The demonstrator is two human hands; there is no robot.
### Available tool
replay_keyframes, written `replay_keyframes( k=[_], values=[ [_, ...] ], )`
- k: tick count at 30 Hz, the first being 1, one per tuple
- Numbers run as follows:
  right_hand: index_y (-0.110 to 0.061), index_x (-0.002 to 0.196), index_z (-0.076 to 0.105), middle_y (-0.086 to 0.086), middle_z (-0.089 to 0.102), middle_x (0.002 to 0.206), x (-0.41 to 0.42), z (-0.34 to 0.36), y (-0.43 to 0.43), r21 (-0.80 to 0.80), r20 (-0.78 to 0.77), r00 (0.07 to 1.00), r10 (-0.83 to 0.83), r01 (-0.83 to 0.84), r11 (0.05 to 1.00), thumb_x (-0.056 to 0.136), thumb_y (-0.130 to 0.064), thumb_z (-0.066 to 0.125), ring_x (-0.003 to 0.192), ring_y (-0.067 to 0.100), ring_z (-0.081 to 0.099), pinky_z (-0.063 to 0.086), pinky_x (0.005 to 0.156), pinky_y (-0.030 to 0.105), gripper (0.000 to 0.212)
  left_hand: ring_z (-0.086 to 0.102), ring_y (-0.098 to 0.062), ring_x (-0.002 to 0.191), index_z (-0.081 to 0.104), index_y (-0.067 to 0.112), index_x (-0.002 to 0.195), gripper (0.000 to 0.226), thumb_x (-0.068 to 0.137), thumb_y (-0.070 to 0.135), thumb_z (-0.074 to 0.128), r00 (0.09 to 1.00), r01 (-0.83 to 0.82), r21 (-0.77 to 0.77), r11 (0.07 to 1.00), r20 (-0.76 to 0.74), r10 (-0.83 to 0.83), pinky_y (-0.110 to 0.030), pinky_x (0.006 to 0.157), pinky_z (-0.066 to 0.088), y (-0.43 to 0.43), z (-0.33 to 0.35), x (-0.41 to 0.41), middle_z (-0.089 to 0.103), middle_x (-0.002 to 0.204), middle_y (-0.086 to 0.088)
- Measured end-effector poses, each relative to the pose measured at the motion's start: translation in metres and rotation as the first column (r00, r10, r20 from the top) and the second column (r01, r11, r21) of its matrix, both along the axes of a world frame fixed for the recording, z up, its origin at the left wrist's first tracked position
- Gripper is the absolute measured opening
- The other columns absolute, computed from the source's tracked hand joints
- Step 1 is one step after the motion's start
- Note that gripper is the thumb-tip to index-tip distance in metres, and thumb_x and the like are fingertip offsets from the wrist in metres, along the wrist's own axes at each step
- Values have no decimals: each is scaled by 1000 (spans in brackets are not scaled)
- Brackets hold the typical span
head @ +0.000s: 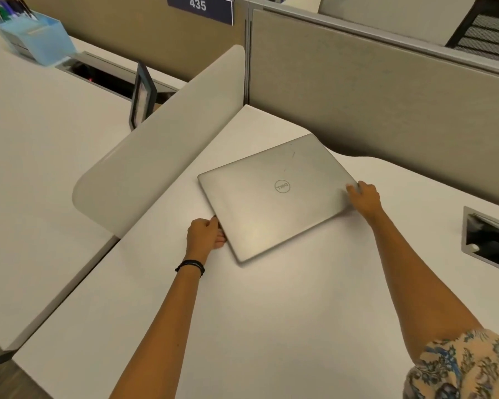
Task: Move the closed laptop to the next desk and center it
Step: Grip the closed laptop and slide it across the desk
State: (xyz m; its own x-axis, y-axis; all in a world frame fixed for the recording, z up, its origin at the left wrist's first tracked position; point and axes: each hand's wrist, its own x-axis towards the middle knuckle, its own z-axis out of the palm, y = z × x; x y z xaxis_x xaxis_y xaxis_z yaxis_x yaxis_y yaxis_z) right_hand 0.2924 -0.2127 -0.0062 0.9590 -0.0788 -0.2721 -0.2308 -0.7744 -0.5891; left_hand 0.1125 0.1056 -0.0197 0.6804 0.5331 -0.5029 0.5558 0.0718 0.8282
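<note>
A closed silver laptop [274, 197] with a round logo on its lid sits turned at an angle on the white desk [257, 326] in front of me. My left hand [205, 233] grips its near-left edge, fingers curled under it. My right hand [365, 198] holds the far-right corner, with the thumb on the lid. A shadow shows under the near corner, which looks slightly raised. A second white desk [38, 145] lies to the left, beyond a low rounded divider [162, 145].
A tan partition wall [372, 105] runs behind the desk. A cable cut-out [490, 240] sits at the desk's right. On the left desk stand a blue pen holder [38, 36], a dark picture frame [141, 96] and a cable trough [104, 73].
</note>
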Motion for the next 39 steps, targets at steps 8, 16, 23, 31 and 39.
replay_keyframes(
  k=[8, 16, 23, 31, 39],
  values=[
    [7, 123, 46, 23, 48, 132, 26, 9, 5, 106, -114, 990, -83, 95, 990, 94, -43, 36, 122, 41, 44, 35, 103, 45, 59, 65, -18, 58, 62, 8, 67, 32, 92, 26, 53, 998, 61, -49, 997, -7, -61, -20, 54, 57, 6, -1, -1, 66, 68, -11],
    [-4, 65, 47, 13, 51, 71, 23, 7, 2, -128, -82, 997, 6, -16, 992, 88, -53, 41, 76, 30, 48, 34, 71, 35, 54, 67, -28, 65, 62, -2, 89, 39, 92, 33, 48, 1000, 14, -112, 994, -18, -16, -27, 51, 57, 8, -1, 2, 67, 80, -18],
    [-10, 57, 46, 9, 51, 66, -6, -1, -2, -11, -70, 995, -74, 73, 997, 90, -54, 33, 71, 27, 49, 37, 70, 34, 57, 43, -18, 62, 43, 14, 70, 37, 94, 40, 37, 998, -70, -23, 997, 0, 70, -29, 57, 37, -7, -5, 2, 43, 68, -1],
    [-13, 50, 31, 4, 37, 52, -40, -9, -7, 37, 89, 990, -113, 110, 993, 89, -51, 38, 51, 21, 35, 25, 50, 29, 55, 31, -12, 51, 40, 10, 79, 33, 96, 38, 37, 976, -210, 71, 975, 68, 205, -28, 48, 25, -19, -7, -4, 35, 59, 3],
    [-14, 50, 27, 2, 27, 48, -93, -13, -31, 172, 208, 941, -267, 233, 957, 89, -47, 43, 48, 16, 27, 21, 50, 27, 53, 41, -14, 59, 51, 6, 90, 32, 95, 37, 42, 976, -173, 135, 976, 155, 152, -30, 58, 36, -34, -9, -20, 46, 66, 3]
  ],
)
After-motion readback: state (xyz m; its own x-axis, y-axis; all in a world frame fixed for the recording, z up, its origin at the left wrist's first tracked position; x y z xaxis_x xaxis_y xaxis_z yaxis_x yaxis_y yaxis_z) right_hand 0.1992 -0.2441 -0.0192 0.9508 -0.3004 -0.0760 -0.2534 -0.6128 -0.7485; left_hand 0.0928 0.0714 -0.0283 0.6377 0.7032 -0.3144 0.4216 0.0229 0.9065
